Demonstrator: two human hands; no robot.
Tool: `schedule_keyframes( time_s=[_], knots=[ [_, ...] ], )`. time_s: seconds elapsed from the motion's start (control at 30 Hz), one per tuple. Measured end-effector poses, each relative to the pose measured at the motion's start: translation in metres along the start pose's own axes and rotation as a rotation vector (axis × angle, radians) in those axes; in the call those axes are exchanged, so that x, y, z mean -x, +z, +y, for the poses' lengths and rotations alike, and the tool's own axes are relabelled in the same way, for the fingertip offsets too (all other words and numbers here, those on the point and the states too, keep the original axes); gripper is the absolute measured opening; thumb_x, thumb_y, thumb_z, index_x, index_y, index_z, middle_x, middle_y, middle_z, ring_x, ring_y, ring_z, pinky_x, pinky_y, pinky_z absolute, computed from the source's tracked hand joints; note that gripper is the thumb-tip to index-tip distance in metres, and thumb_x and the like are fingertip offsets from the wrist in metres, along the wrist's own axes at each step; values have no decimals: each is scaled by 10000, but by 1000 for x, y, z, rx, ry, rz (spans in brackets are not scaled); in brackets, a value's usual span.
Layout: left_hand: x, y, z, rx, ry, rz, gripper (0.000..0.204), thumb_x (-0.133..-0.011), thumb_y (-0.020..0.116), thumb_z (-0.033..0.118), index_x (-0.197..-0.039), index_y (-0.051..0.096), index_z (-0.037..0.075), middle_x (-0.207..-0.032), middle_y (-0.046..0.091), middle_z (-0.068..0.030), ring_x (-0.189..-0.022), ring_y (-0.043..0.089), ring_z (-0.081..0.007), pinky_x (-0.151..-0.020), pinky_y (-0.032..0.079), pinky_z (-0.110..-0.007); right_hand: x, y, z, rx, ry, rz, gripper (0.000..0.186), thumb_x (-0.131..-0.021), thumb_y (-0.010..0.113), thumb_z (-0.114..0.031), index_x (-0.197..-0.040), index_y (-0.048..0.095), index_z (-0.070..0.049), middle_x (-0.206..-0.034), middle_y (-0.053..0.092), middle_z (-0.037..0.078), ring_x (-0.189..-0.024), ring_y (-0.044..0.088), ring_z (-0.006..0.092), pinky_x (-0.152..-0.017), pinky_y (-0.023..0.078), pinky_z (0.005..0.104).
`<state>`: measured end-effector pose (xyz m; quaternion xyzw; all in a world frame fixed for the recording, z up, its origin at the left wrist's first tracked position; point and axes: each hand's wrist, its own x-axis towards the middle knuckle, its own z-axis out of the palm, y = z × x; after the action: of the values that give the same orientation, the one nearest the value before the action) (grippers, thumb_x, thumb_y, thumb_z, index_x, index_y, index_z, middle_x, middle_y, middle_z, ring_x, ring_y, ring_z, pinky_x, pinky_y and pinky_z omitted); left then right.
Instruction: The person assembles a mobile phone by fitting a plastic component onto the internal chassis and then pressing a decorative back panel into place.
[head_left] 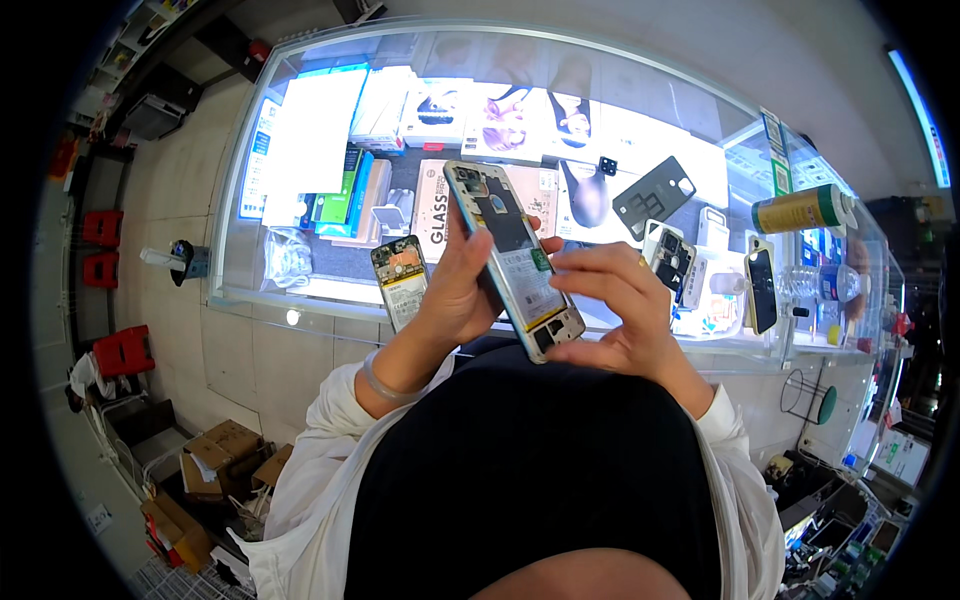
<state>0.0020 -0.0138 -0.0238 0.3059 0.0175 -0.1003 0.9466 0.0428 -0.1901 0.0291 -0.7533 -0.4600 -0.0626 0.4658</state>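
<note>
A smartphone with its back off (515, 255) is tilted above the glass counter, its battery, board and lower speaker part showing. My left hand (462, 290) is wrapped round its left side, with fingertips showing past the far edge. Against its right edge and lower corner rest the curved fingers and thumb of my right hand (625, 310). A second opened phone (402, 280) lies on the counter just left of my left hand. Beyond my right hand are a dark phone back cover (655, 198) and another phone-like piece with a camera block (668, 262).
The lit glass display counter (330, 308) holds boxes and cases. On its right are a dark phone (761, 288), a clear plastic bottle (815, 284) and a yellow-green canister (800, 209). Cardboard boxes (225, 455) sit on the floor at left, near red stools (125, 350).
</note>
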Motion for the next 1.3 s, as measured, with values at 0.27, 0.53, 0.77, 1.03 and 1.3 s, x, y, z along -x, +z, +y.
schedule_keyframes(
  time_s=[0.27,0.53,0.77,1.03,1.3],
  knots=[
    [1,9,-6,-426,159,134,956,-782,651,175,-1380,-95,187,-1180,337,-171,-1030,471,-247,-872,413,-359,0,13,-8,-215,367,-90,395,-703,669,-104,-1068,553,-5,-993,596,166,-857,605,292,-712,490,326],
    [6,20,1,-628,154,151,948,-749,683,261,-1386,-19,217,-1122,359,-144,-1024,510,-237,-854,460,-357,-1,10,-13,-268,531,-190,407,-699,603,12,-1102,546,8,-929,626,153,-848,631,229,-766,513,290],
    [6,24,1,-679,152,150,992,-685,740,205,-1379,32,225,-1141,340,-136,-1033,490,-242,-819,485,-352,1,20,-14,-153,428,-18,269,-676,619,-31,-940,573,-8,-779,624,148,-660,634,254,-598,501,297],
    [12,23,-2,-530,26,58,996,-669,754,142,-1373,54,228,-1143,347,-142,-1038,475,-242,-821,468,-375,-1,7,-11,-104,498,-102,195,-697,647,-38,-873,574,3,-730,627,127,-627,633,238,-573,502,278],
    [0,10,-6,-329,137,-56,836,-806,583,148,-1387,-17,123,-1350,264,-125,-1218,339,-220,-995,290,-350,-16,-4,-12,-377,687,34,306,-711,674,-37,-975,541,42,-812,636,91,-737,617,117,-676,500,224]
  ],
)
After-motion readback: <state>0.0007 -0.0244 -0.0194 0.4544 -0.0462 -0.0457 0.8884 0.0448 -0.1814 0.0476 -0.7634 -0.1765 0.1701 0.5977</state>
